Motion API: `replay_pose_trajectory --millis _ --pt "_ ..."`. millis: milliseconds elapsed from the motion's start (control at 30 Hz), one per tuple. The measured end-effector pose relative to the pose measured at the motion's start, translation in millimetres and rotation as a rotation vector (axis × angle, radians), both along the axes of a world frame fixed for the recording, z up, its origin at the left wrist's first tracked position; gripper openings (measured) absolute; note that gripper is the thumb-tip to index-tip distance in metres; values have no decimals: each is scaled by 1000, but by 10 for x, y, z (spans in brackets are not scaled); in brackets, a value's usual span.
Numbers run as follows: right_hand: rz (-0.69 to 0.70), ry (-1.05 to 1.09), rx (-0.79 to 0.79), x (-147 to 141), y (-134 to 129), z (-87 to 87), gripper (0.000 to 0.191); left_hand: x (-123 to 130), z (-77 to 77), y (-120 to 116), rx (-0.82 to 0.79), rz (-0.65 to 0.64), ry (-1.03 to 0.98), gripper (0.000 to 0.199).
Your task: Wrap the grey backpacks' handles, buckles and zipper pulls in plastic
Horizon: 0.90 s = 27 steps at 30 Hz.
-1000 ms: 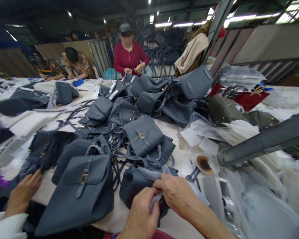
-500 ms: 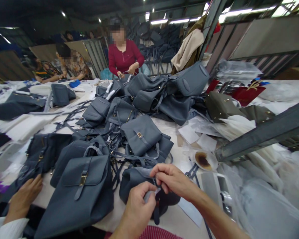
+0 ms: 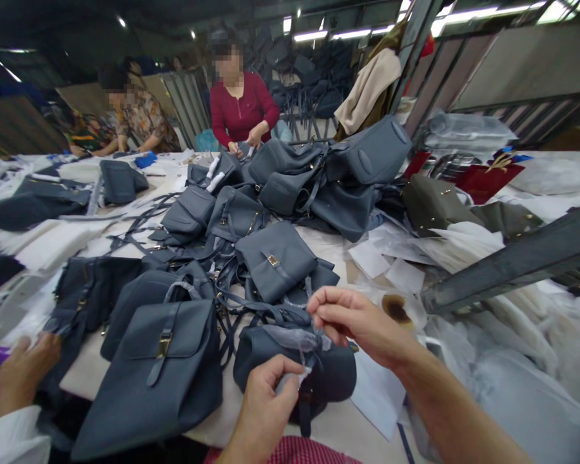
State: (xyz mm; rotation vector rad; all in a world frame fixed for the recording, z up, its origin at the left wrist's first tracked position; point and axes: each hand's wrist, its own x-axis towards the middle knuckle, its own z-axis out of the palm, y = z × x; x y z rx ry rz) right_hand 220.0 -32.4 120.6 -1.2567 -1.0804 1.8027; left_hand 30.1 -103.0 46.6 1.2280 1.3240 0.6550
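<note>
Lower centre: dark rolled bag (image 3: 338,374), plastic wrap (image 3: 290,337) along its handle. Loose end pinched in left hand (image 3: 265,403). Above bag's right side: right hand (image 3: 350,316), fingers curled, grip impossible to tell. Lower left: flap bag (image 3: 186,386), across near table edge. Between bags: narrow bare tabletop (image 3: 222,419). Rightward: pale sheet (image 3: 377,393), flat.

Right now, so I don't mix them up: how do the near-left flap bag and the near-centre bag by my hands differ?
The flap bag shows its gold clasp; the near-centre bag shows a rounded side and wrinkled wrap. No hand touches the flap bag; your left hand pinches wrap over the near-centre bag. Both are dark blue-gray.
</note>
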Motion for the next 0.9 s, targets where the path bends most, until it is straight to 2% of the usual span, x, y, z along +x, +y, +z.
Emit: replay_pose_trajectory --millis 100,200,300,400,567,767,900 --pt "99 -196 -5 58 -289 -72 28 -8 63 20 34 -23 28 20" --pt "17 -301 10 3 -555 -256 33 6 121 19 158 -62 94 20" --pt "-92 -342 39 -100 -696 -382 33 22 151 -2 342 -127 150 22" --pt "-167 -394 63 -171 -711 -389 38 27 152 -16 465 -183 181 25" --pt "-184 -500 174 -187 -624 -350 30 30 129 -14 590 -207 207 24" --pt "-208 -317 97 -126 -614 -434 35 51 168 -20 587 -168 201 23" --pt "-197 -315 255 -114 -561 -445 24 48 165 -30 647 -196 210 15"
